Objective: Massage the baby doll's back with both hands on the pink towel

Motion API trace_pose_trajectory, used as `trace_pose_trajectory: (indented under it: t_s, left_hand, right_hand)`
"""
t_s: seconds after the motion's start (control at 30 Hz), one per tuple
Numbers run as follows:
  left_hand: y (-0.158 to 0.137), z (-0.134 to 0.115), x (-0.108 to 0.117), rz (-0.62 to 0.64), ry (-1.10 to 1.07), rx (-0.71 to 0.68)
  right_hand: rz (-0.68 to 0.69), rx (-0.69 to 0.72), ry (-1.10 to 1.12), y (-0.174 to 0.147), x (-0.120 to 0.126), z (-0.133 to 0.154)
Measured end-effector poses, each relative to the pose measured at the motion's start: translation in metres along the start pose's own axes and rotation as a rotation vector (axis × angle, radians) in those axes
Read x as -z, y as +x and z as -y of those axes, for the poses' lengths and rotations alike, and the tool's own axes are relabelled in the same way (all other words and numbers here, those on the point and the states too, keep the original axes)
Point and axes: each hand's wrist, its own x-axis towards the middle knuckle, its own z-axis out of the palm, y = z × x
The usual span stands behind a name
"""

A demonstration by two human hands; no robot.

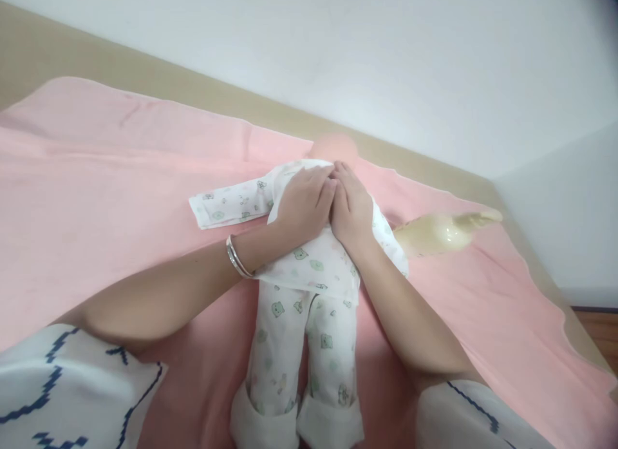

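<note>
A baby doll lies on its back, dressed in a white baby shirt and matching trousers printed with small green animals. Both my hands rest on its chest, close together. My left hand, with a silver bangle on the wrist, has its fingers bent and closed on the shirt near the neckline. Beside it, touching at the fingertips, my right hand is closed on the same cloth. The fingertips are partly hidden. The doll's smooth head shows beyond my hands. One shirt sleeve lies stretched out at left.
At right, the doll's shiny yellowish bare arm sticks out sideways. A pink blanket lies under the doll, over a tan surface. A white wall stands behind it. The trouser cuffs are folded up.
</note>
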Motion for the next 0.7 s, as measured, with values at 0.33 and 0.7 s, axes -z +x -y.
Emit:
trace_pose_trajectory:
  t_s: [0.33,0.7]
  left_hand:
    - [-0.011,0.026,0.009,-0.037,-0.013,-0.063]
    - [-0.012,0.036,0.010,-0.089,-0.120,-0.042]
  right_hand:
    - [0.233,-0.076,-0.389,-0.020,0.007,0.041]
    - [0.325,-0.031,-0.265,-0.020,0.012,0.044]
